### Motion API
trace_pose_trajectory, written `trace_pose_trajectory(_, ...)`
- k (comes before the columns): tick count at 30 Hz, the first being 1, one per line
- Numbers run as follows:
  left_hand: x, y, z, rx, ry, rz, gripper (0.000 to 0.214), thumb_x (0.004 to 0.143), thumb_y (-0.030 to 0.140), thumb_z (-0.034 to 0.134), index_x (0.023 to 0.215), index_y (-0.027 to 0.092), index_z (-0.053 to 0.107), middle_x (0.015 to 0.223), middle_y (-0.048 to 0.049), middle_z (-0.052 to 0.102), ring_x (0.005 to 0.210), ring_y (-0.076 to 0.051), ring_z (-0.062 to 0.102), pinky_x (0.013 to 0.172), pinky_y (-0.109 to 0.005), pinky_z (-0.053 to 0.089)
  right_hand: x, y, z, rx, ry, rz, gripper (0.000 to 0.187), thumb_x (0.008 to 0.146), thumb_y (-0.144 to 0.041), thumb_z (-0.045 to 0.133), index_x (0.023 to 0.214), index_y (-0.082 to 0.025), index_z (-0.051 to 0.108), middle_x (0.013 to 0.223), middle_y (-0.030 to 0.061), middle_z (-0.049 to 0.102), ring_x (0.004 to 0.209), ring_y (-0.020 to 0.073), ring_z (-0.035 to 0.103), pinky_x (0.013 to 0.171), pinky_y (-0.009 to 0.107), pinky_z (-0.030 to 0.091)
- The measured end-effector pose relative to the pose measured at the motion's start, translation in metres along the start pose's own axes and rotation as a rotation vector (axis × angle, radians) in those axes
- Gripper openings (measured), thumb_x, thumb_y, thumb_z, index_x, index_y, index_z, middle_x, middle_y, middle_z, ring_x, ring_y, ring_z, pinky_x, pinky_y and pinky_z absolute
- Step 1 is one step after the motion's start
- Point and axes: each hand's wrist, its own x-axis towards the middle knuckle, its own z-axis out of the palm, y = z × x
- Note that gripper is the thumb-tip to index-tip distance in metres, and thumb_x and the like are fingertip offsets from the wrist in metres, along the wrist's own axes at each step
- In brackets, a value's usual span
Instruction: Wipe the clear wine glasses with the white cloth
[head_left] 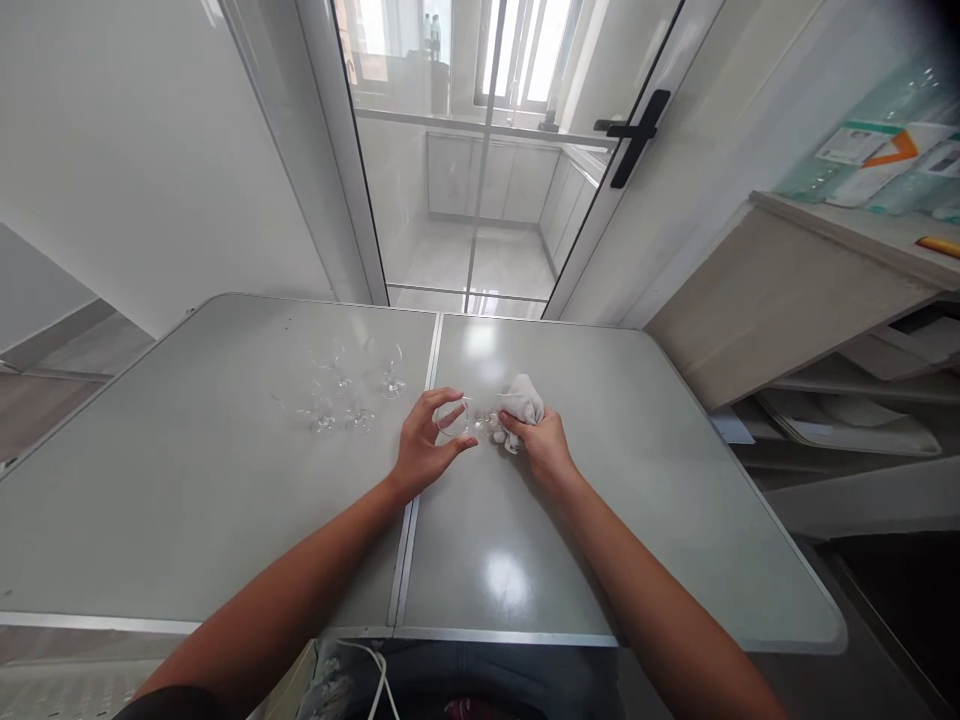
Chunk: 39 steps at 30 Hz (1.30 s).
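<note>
Between my two hands a clear stemmed glass (pixel 454 416) lies on its side in the air, its bowl toward the left. The fingers and thumb of my left hand (pixel 429 440) curve around that bowl. A crumpled white cloth (pixel 523 400) is bunched in my right hand (pixel 546 440), pressed at the foot end of the glass, which the cloth partly hides. To the left, several more clear stemmed glasses (pixel 391 385) stand grouped on the grey table (pixel 225 520).
A metal seam (pixel 405 560) divides the tabletop. Behind it is a glass door (pixel 480 200) with a black handle (pixel 634 135). A wooden shelf unit (pixel 810 290) borders the right side, with plastic bottles (pixel 862 150) on top. White cables (pixel 379 675) hang below the front edge.
</note>
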Motion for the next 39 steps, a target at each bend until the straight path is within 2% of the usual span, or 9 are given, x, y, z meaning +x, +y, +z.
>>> trace_pose_trajectory(5,-0.003,-0.001,-0.001,0.018,-0.031,0.042,0.057,0.076,0.028,0.085,0.128,0.03,0.062,0.126,-0.0073,0.052,0.126,-0.024,0.054,0.107,-0.052,0.055,-0.002,-0.003,0.005,0.002,-0.161,0.025,0.037,0.064,-0.038,0.09,0.086,-0.014,0.073,0.08,0.0054,0.073,0.066,0.0167,0.064,0.06,0.028,0.05)
trace_pose_trajectory(10,-0.003,-0.003,-0.002,0.056,-0.049,0.079,0.057,0.074,0.028,0.087,0.125,0.028,0.062,0.124,-0.0079,0.054,0.121,-0.024,0.056,0.103,-0.051,0.058,-0.001,-0.002,0.005,-0.053,-0.041,-0.019,0.037,0.057,-0.035,0.092,0.08,-0.015,0.07,0.074,0.0017,0.07,0.064,0.0152,0.06,0.059,0.027,0.048)
trace_pose_trajectory(18,-0.004,-0.001,-0.002,0.08,-0.044,0.093,0.055,0.075,0.032,0.086,0.125,0.027,0.062,0.123,-0.0083,0.056,0.12,-0.024,0.058,0.102,-0.049,0.058,0.004,0.005,0.006,-0.009,-0.197,-0.013,0.031,0.064,-0.036,0.085,0.083,-0.017,0.069,0.074,0.0007,0.068,0.064,0.0149,0.059,0.06,0.027,0.046)
trace_pose_trajectory(24,-0.003,0.0,-0.002,0.161,0.011,0.142,0.057,0.078,0.028,0.084,0.129,0.029,0.06,0.125,-0.0074,0.055,0.12,-0.023,0.058,0.103,-0.05,0.059,-0.005,-0.01,0.005,-0.321,-0.021,-0.326,0.035,0.074,-0.036,0.077,0.103,-0.019,0.067,0.088,0.0009,0.067,0.078,0.0174,0.059,0.069,0.028,0.048)
trace_pose_trajectory(28,-0.002,0.001,-0.003,0.212,0.077,0.167,0.061,0.079,0.026,0.083,0.135,0.03,0.057,0.127,-0.0069,0.054,0.122,-0.023,0.057,0.104,-0.05,0.059,-0.013,-0.024,-0.001,-0.568,0.052,-0.547,0.027,0.084,-0.04,0.07,0.07,-0.018,0.063,0.082,0.0009,0.06,0.066,0.0137,0.052,0.066,0.028,0.045)
trace_pose_trajectory(30,-0.002,0.001,-0.004,0.246,0.097,0.171,0.063,0.08,0.027,0.082,0.137,0.031,0.057,0.128,-0.0071,0.054,0.123,-0.024,0.057,0.103,-0.051,0.059,-0.015,-0.027,-0.004,-0.626,-0.017,-0.671,0.03,0.086,-0.036,0.068,0.063,-0.019,0.06,0.09,0.0035,0.061,0.067,0.0132,0.054,0.067,0.028,0.046)
trace_pose_trajectory(33,-0.002,0.0,-0.005,0.284,0.122,0.166,0.063,0.079,0.03,0.083,0.136,0.03,0.057,0.127,-0.0076,0.054,0.123,-0.025,0.057,0.099,-0.05,0.061,-0.019,-0.029,-0.006,-0.704,-0.246,-0.796,0.01,0.082,-0.022,0.065,0.091,-0.021,0.069,0.109,0.0062,0.064,0.081,0.0164,0.063,0.072,0.028,0.049)
trace_pose_trajectory(36,-0.001,0.001,-0.007,0.308,0.139,0.161,0.064,0.077,0.031,0.084,0.135,0.03,0.058,0.126,-0.008,0.055,0.121,-0.026,0.058,0.096,-0.049,0.063,-0.022,-0.031,-0.005,-0.987,-0.481,-0.776,0.056,0.07,-0.01,0.062,0.123,-0.029,0.063,0.138,0.0055,0.056,0.085,0.0163,0.067,0.069,0.026,0.049)
trace_pose_trajectory(39,-0.001,0.001,-0.008,0.352,0.135,0.168,0.064,0.076,0.032,0.085,0.135,0.03,0.059,0.126,-0.0086,0.059,0.12,-0.026,0.059,0.092,-0.047,0.064,-0.026,-0.034,-0.003,-1.302,-0.639,-0.715,0.079,0.066,-0.008,0.06,0.138,-0.041,0.054,0.156,-0.0012,0.044,0.084,0.0166,0.07,0.067,0.027,0.048)
